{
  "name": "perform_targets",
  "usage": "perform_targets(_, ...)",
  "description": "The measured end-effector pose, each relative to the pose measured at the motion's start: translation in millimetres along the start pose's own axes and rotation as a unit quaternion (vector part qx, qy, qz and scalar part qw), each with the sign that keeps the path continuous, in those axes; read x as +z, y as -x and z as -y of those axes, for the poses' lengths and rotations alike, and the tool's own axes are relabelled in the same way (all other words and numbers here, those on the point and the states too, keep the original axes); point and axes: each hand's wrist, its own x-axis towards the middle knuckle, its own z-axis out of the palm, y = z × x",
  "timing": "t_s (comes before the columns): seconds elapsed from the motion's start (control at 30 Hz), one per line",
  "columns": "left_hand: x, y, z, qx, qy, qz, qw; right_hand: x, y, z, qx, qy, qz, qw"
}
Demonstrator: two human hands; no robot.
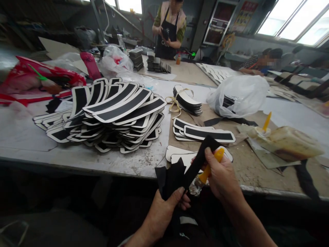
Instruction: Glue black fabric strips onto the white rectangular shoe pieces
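Black fabric strips (171, 178) are bunched in my left hand (167, 209), its thumb pressed on them near the table's front edge. My right hand (222, 175) grips a yellow-handled brush (205, 173) and pinches the upper end of one black strip (195, 166) with its thumb. The brush's bristle end points down and left, coated with something whitish. Behind the hands lie plain white curved pieces (177, 152), partly covered by the strip. Beyond them is a small stack of white pieces with black bands (209, 133). A large heap of similar pieces (118, 113) spreads to the left.
A tied bundle (189, 101) and a white plastic bag (239, 96) stand farther back. At right lies a stained container (295, 142) beside another yellow handle (267, 121). A person (171, 31) stands across the table (144, 164); another leans at the right.
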Motion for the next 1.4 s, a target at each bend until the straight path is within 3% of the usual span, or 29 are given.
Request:
perform_targets(0.13, -15.6, 6, 6, -0.003, -0.034, 0.008, 0.999, -29, -9, 38, -0.017, -0.025, 0.036, 0.999)
perform_targets(0.23, -24.2, 4, 4, 0.014, -0.007, -0.082, 0.997, -55, -14, 50, 0.004, 0.130, 0.070, 0.989)
perform_targets(0.33, -25.9, -8, -3, 0.027, 0.024, -0.147, 0.988, -66, -22, 42, -0.027, 0.344, 0.165, 0.924)
perform_targets(0.47, -20.4, -30, -13, 0.039, 0.027, -0.164, 0.985, -51, -39, 20, -0.065, 0.489, 0.291, 0.820)
perform_targets(0.57, -15.5, -42, -18, 0.040, 0.006, -0.159, 0.986, -31, -54, 7, -0.036, 0.510, 0.356, 0.782)
perform_targets(0.83, -11.5, -59, -26, 0.004, -0.027, -0.146, 0.989, 0, -82, -10, -0.005, 0.536, 0.439, 0.721)
perform_targets(1.23, -10.6, -64, -32, -0.027, -0.074, -0.147, 0.986, 13, -94, -15, -0.070, 0.634, 0.466, 0.613)
perform_targets(1.4, -7.7, -72, -31, -0.022, -0.137, -0.160, 0.977, 21, -90, -11, -0.079, 0.646, 0.469, 0.597)
